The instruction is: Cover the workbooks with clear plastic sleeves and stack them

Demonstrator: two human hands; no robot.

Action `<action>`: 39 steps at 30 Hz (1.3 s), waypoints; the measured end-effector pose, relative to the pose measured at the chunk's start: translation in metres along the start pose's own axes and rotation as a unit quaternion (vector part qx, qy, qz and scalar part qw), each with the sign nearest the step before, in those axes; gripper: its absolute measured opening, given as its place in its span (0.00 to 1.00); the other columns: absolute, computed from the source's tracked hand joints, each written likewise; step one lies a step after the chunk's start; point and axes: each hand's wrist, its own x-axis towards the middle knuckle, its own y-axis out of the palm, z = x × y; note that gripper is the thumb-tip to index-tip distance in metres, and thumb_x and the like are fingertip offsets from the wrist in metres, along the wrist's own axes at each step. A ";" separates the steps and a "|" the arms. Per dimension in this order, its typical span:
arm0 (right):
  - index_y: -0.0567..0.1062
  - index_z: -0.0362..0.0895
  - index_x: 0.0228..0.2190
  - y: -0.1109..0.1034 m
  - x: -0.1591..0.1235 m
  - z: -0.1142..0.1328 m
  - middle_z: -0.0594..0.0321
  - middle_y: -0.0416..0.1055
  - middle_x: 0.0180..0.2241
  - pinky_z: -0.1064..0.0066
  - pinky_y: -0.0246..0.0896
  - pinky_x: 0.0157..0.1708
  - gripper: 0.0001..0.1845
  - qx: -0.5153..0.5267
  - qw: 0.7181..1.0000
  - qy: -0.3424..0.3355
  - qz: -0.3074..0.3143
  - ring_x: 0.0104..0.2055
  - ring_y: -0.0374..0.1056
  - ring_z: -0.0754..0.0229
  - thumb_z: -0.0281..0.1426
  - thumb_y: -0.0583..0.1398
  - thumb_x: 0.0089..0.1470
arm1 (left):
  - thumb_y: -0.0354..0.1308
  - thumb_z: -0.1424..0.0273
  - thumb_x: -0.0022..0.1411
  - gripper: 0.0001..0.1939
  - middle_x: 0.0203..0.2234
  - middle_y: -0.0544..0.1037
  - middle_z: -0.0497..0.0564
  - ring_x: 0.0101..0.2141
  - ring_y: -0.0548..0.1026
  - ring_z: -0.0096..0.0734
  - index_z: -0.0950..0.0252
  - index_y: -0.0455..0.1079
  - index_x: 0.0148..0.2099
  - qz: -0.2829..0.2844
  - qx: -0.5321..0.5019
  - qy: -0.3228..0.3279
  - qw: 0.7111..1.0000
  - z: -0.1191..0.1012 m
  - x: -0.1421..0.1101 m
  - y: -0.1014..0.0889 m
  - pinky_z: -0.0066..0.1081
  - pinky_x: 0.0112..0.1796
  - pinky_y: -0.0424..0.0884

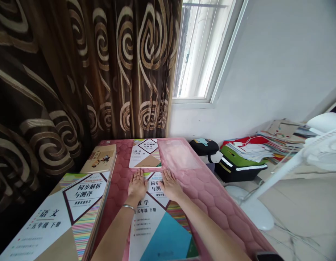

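In the head view a workbook with a white, teal and brown cover [165, 232] lies in front of me on the pink quilted tabletop [206, 203]. My left hand [137, 185] rests flat on its upper left edge, fingers stretched forward; a bracelet circles that wrist. Across the upper right part of the same cover lies my right hand [170, 185], its fingers spread. Neither hand grips anything. Just beyond the fingertips is a second workbook [146, 154], white with a tan corner, its near edge close to my left fingers.
At the left, a large white workbook [61, 217] tops a stack, with a tan book [98, 159] behind it. A patterned curtain [124, 72] hangs behind the table. Right of the table stand a black case [204, 148], a black bin [235, 170] and a white fan [279, 170].
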 end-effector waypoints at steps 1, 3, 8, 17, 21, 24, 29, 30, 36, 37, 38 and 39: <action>0.48 0.29 0.64 0.001 -0.002 -0.006 0.47 0.37 0.67 0.58 0.28 0.66 0.39 -0.002 1.000 0.013 -0.004 0.70 0.32 0.53 0.46 0.37 0.64 | 0.35 0.64 0.67 0.31 0.66 0.52 0.59 0.64 0.53 0.40 0.73 0.48 0.68 0.000 0.000 -0.003 1.000 -0.001 0.000 0.000 0.41 0.63 0.49; 0.49 0.29 0.64 0.003 -0.005 -0.010 0.48 0.37 0.67 0.57 0.27 0.66 0.38 -0.003 1.000 0.023 -0.014 0.70 0.32 0.53 0.45 0.37 0.64 | 0.36 0.65 0.67 0.31 0.66 0.52 0.60 0.65 0.52 0.42 0.74 0.49 0.68 -0.009 0.003 -0.014 1.000 -0.006 0.001 0.000 0.44 0.63 0.47; 0.51 0.28 0.63 0.007 -0.005 -0.005 0.48 0.38 0.67 0.57 0.27 0.66 0.37 -0.004 0.999 0.023 -0.036 0.70 0.33 0.53 0.43 0.38 0.64 | 0.38 0.65 0.66 0.30 0.66 0.51 0.62 0.65 0.51 0.44 0.75 0.49 0.67 -0.027 0.011 -0.022 0.999 -0.038 -0.018 0.006 0.45 0.63 0.46; 0.49 0.32 0.64 0.002 -0.006 -0.008 0.51 0.36 0.68 0.59 0.27 0.66 0.36 0.006 1.000 0.026 -0.015 0.70 0.31 0.55 0.43 0.37 0.64 | 0.37 0.59 0.69 0.29 0.67 0.48 0.49 0.65 0.50 0.35 0.60 0.43 0.69 -0.014 -0.019 0.126 0.992 -0.009 -0.156 0.010 0.39 0.62 0.54; 0.50 0.36 0.65 -0.007 -0.012 0.004 0.53 0.40 0.68 0.57 0.27 0.66 0.33 0.012 1.000 0.018 -0.007 0.70 0.31 0.53 0.41 0.37 0.65 | 0.38 0.60 0.69 0.29 0.67 0.47 0.49 0.65 0.50 0.34 0.61 0.46 0.69 -0.007 -0.016 0.108 0.994 0.008 -0.173 0.004 0.38 0.62 0.54; 0.51 0.38 0.64 -0.002 -0.034 0.036 0.54 0.42 0.67 0.53 0.27 0.66 0.31 0.016 1.000 -0.013 -0.012 0.69 0.31 0.51 0.38 0.39 0.65 | 0.39 0.59 0.69 0.29 0.67 0.48 0.49 0.65 0.51 0.34 0.61 0.48 0.69 -0.020 -0.016 0.108 0.994 0.007 -0.171 0.005 0.38 0.62 0.53; 0.55 0.38 0.63 0.026 -0.095 0.083 0.56 0.44 0.67 0.59 0.33 0.67 0.30 0.040 0.988 -0.131 -0.066 0.69 0.36 0.55 0.38 0.39 0.66 | 0.39 0.62 0.68 0.28 0.66 0.53 0.50 0.65 0.51 0.33 0.61 0.51 0.68 -0.032 -0.004 0.118 0.992 0.006 -0.170 0.008 0.38 0.63 0.52; 0.54 0.39 0.64 0.029 -0.106 0.080 0.57 0.44 0.67 0.59 0.34 0.67 0.30 0.043 0.987 -0.134 -0.077 0.69 0.38 0.56 0.39 0.39 0.66 | 0.39 0.62 0.68 0.28 0.66 0.53 0.50 0.65 0.51 0.33 0.62 0.51 0.68 -0.030 -0.003 0.121 0.992 0.007 -0.170 0.008 0.38 0.63 0.52; 0.52 0.39 0.64 0.023 -0.147 0.007 0.55 0.42 0.67 0.52 0.36 0.66 0.32 0.007 0.998 -0.033 -0.059 0.69 0.40 0.52 0.43 0.40 0.65 | 0.40 0.60 0.69 0.29 0.67 0.49 0.49 0.65 0.52 0.34 0.60 0.45 0.69 -0.041 -0.017 0.124 0.991 0.010 -0.170 0.009 0.38 0.62 0.54; 0.52 0.39 0.64 0.020 -0.152 -0.003 0.55 0.42 0.67 0.50 0.36 0.66 0.32 0.003 0.998 -0.021 -0.056 0.68 0.40 0.52 0.43 0.40 0.65 | 0.41 0.60 0.69 0.29 0.67 0.49 0.49 0.65 0.52 0.34 0.59 0.44 0.69 -0.046 -0.020 0.126 0.991 0.010 -0.170 0.010 0.38 0.62 0.55; 0.52 0.40 0.64 0.018 -0.157 -0.008 0.56 0.42 0.67 0.49 0.35 0.66 0.32 0.001 0.998 -0.014 -0.053 0.69 0.40 0.51 0.43 0.40 0.65 | 0.41 0.60 0.69 0.29 0.67 0.49 0.48 0.65 0.52 0.34 0.58 0.44 0.69 -0.050 -0.023 0.129 0.990 0.011 -0.170 0.010 0.38 0.61 0.55; 0.52 0.40 0.64 0.016 -0.163 -0.010 0.56 0.42 0.67 0.48 0.34 0.66 0.32 0.001 0.999 -0.018 -0.048 0.69 0.39 0.50 0.43 0.40 0.65 | 0.41 0.60 0.69 0.29 0.67 0.49 0.48 0.65 0.52 0.34 0.57 0.43 0.69 -0.053 -0.024 0.132 0.990 0.011 -0.170 0.010 0.38 0.61 0.56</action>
